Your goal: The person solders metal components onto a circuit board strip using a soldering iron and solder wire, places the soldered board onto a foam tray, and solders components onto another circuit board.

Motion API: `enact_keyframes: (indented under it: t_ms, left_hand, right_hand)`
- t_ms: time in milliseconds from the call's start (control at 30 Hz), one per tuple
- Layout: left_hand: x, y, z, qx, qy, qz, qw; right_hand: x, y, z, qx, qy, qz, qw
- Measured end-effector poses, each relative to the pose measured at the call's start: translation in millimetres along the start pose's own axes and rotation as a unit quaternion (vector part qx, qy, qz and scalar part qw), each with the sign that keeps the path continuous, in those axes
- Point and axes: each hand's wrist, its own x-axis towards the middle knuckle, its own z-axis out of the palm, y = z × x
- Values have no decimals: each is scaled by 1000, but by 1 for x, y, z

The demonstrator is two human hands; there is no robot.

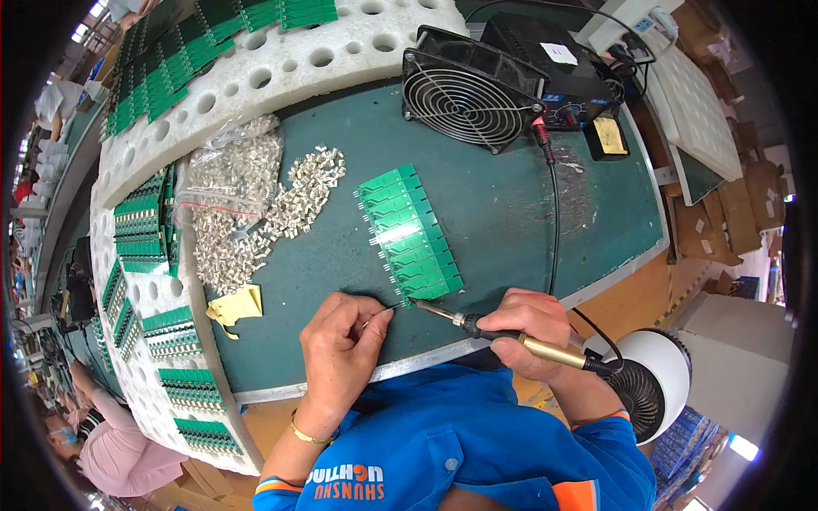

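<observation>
My right hand [532,332] is closed around a soldering iron [545,349] with a gold and black handle. The iron's tip meets the near corner of a green circuit board panel [413,234] lying on the table. Beside that same corner, my left hand [348,341] pinches what looks like a thin solder wire [397,306], only a short bit of which shows. Small metal pins stick out along the panel's left edge. To the left of the panel spreads a heap of small silvery-white parts [311,192], partly under a clear plastic bag [234,170].
White foam trays [341,60] with round holes and green boards border the table's far and left sides. A black fan [464,89] and soldering station [554,81] stand far right; the iron's cord [554,221] hangs from there. Yellow paper [237,308] lies left. Another person [128,443] sits left.
</observation>
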Motion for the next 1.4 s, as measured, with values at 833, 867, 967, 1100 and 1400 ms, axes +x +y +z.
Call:
enact_keyframes:
  t_ms: [833, 867, 967, 1100, 1400]
  left_hand:
    - [-4, -4, 0, -15, 11, -12, 1000]
    - [-4, -4, 0, -14, 12, -8, 1000]
    - [-4, -3, 0, -9, 12, -2, 1000]
    - [-6, -5, 0, -21, 28, -2, 999]
    - [-11, -6, -5, -176, 35, -109, 978]
  right_hand:
    - [-3, 2, -3, -1, 43, -61, 997]
    - [-3, 2, -3, 2, 45, -61, 997]
    - [-4, 4, -3, 6, 44, -63, 997]
    - [-5, 5, -1, 15, 51, -62, 997]
    - [3, 3, 7, -12, 18, -61, 998]
